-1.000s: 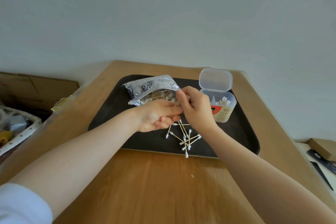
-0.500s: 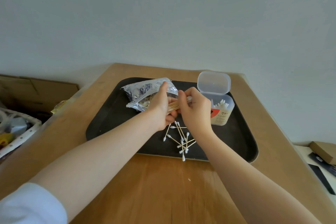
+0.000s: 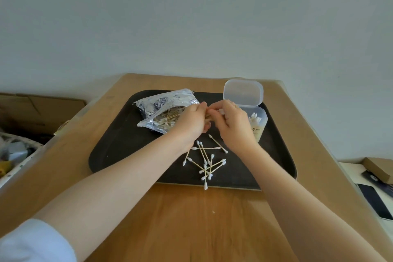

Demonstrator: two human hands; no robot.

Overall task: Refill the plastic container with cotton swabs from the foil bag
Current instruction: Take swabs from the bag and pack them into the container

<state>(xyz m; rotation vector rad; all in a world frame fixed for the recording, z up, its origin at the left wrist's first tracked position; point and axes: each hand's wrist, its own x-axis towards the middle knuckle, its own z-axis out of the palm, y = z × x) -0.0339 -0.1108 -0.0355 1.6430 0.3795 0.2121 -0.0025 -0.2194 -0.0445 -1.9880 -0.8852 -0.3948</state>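
A silver foil bag [image 3: 163, 106] lies open on the black tray [image 3: 119, 151], wooden-stick cotton swabs showing through its mouth. My left hand [image 3: 191, 123] and my right hand [image 3: 231, 125] meet just right of the bag, fingers pinched together on a small bundle of swabs held between them. The clear plastic container [image 3: 258, 122] stands behind my right hand with its lid [image 3: 243, 92] flipped up and white swab tips inside. Several loose swabs [image 3: 207, 159] lie scattered on the tray below my hands.
The tray sits on a wooden table [image 3: 191, 219]. A cardboard box [image 3: 38, 108] and a white basket [image 3: 12, 155] are off the left edge. A brown box [image 3: 378, 169] and a dark flat object [image 3: 376, 200] lie at the right.
My left hand has risen off the tray to join my right hand on the swab bundle. Both hands have lifted slightly, away from the loose swabs.
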